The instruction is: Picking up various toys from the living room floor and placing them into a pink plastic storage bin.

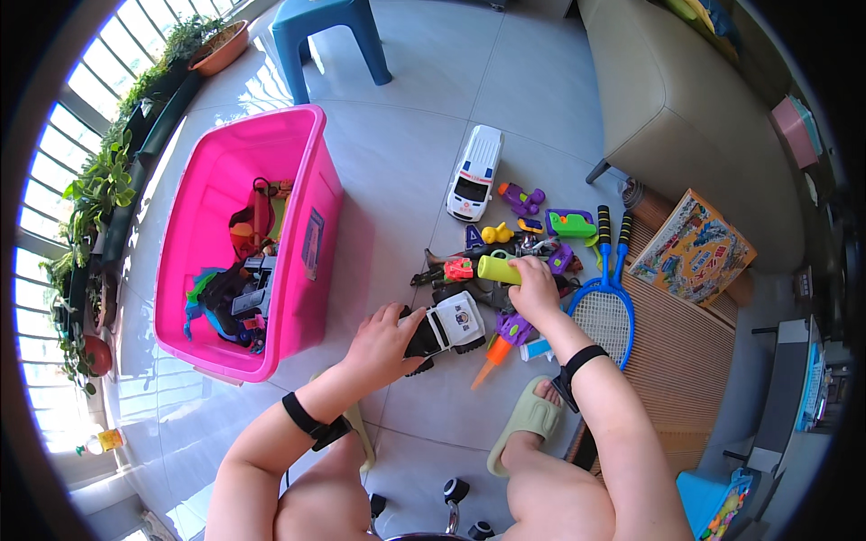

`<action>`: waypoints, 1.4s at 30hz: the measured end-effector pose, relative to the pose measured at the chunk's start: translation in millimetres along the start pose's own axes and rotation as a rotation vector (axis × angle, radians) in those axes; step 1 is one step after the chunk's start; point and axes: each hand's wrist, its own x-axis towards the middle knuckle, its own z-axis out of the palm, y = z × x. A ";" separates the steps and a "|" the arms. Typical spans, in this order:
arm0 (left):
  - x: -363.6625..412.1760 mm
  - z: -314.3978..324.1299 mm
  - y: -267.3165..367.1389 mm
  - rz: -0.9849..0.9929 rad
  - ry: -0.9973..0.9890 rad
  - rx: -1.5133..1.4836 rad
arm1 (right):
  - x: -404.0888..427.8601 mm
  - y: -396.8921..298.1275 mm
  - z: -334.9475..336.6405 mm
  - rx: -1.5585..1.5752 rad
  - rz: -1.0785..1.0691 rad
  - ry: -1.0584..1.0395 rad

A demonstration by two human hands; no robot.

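Note:
My left hand (382,345) grips the rear of a black-and-white toy police off-road car (461,319), fingers on one side and thumb on the other. In my right hand (536,292) is a lime-green plastic cylinder (499,269), held by one end above the toy pile. Beneath and around it lie a red toy piece (459,269), dark action figures (440,257) and a purple toy gun with an orange tip (499,351). Farther off are a yellow duck toy (497,233), a blue letter A (473,237), a green-and-purple toy (570,223) and a white toy ambulance (476,172).
A pink plastic bin (331,203) with toys inside stands at left. Blue badminton rackets (602,311) lie at right beside a ribbed wooden panel (683,358) bearing a picture-book box (693,250). Beyond are a blue stool (325,27), a beige sofa (697,128) and potted plants (101,182).

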 end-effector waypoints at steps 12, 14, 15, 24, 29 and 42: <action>12.7 52.6 -6.2 -0.032 -0.074 0.085 | -1.7 20.9 -5.3 -0.096 -0.020 -0.025; 12.9 52.8 -6.8 -0.037 -0.065 0.122 | -0.9 24.7 -3.2 -0.106 -0.020 -0.028; 13.2 52.1 -7.7 -0.034 -0.070 0.123 | 0.1 25.1 -2.1 -0.114 -0.033 -0.027; 9.1 49.0 -14.1 -0.004 -0.096 0.094 | 5.8 17.3 -2.1 -0.223 0.010 -0.079; 1.6 45.8 -20.6 -0.006 -0.072 0.031 | 3.6 -4.1 -12.4 -0.180 -0.067 -0.061; 15.9 29.8 -31.8 -0.181 0.210 -0.630 | 8.2 -112.6 -1.7 -0.018 -0.851 0.001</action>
